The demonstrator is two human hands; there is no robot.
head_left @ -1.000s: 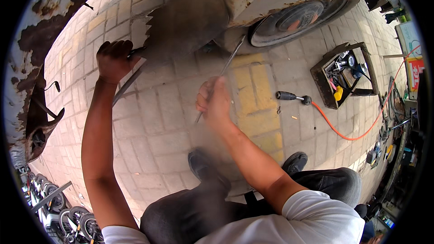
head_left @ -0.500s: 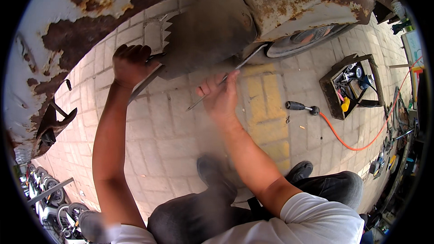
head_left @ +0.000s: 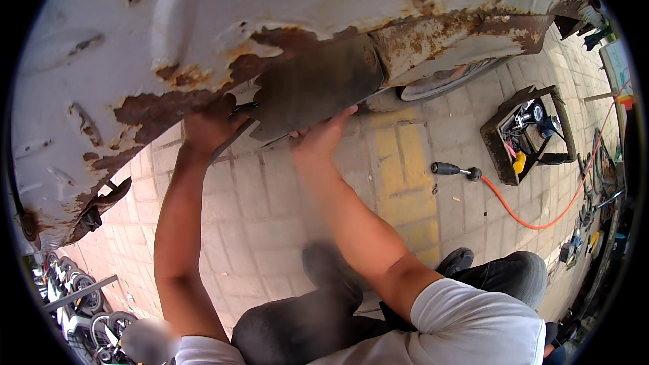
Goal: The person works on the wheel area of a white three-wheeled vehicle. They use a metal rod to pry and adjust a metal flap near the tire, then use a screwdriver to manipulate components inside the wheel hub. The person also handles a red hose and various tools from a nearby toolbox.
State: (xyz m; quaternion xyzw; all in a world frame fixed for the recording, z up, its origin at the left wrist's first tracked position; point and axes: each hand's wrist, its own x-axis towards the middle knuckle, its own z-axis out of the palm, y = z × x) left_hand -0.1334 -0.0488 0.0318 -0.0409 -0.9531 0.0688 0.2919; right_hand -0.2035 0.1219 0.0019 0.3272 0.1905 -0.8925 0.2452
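My left hand (head_left: 208, 124) is closed on a dark metal bar (head_left: 226, 145) beneath the torn, rusty edge of a pale vehicle panel (head_left: 182, 27); the panel overlaps part of its fingers. A dark metal plate (head_left: 311, 81) with a jagged edge hangs beside it. Just below that plate, my right hand (head_left: 318, 136) grips a thin metal rod (head_left: 276, 141), its thumb raised toward the plate and its fingers partly hidden. Behind the plate and to its right are a rusty sill (head_left: 453, 44) and a wheel (head_left: 439, 83).
An open toolbox (head_left: 503, 162) stands on the paving at right, near a black-handled tool (head_left: 446, 168) on an orange hose (head_left: 514, 220). Assorted tools line the far right. Several bikes (head_left: 88, 297) and a metal bar (head_left: 88, 286) are at lower left. My feet (head_left: 456, 260) are below.
The rusty panel has come down over much more of the upper view. Both my hands, still holding their tools, have moved in under it, the right one closer beneath the plate.
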